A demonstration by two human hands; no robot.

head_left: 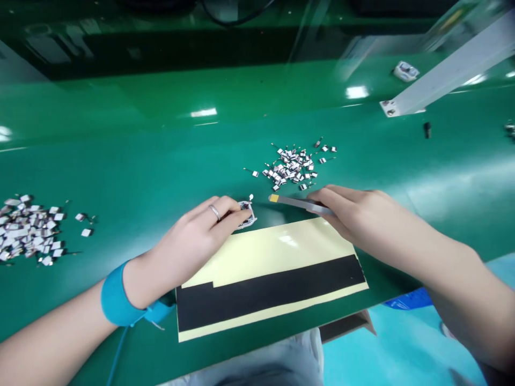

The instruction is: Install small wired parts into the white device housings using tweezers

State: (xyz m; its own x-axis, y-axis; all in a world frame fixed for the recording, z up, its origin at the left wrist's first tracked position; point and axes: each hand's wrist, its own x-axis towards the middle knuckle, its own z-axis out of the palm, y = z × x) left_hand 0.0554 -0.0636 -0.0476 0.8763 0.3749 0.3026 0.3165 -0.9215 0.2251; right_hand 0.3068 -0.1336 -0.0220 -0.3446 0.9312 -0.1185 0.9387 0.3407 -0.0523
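My left hand [189,246], with a ring on one finger and a blue antistatic wrist strap [118,297] at the wrist, pinches a small white-and-metal part [246,214] with a dark centre. My right hand [354,214] grips flat grey tweezers [298,202] with a yellow tip, which points at that part and stays just apart from it. Under both hands lies a cream adhesive sheet [265,262] with a black strip [269,292]. Beyond them is a heap of tiny silvery cells with wire leads [289,166]. A larger heap [28,230] lies at far left.
All this rests on a glossy green bench mat [120,161]. A white metal bracket [446,69] crosses the top right, with a small white piece [405,71] near it. A blue bag [408,299] shows below the bench edge at lower right.
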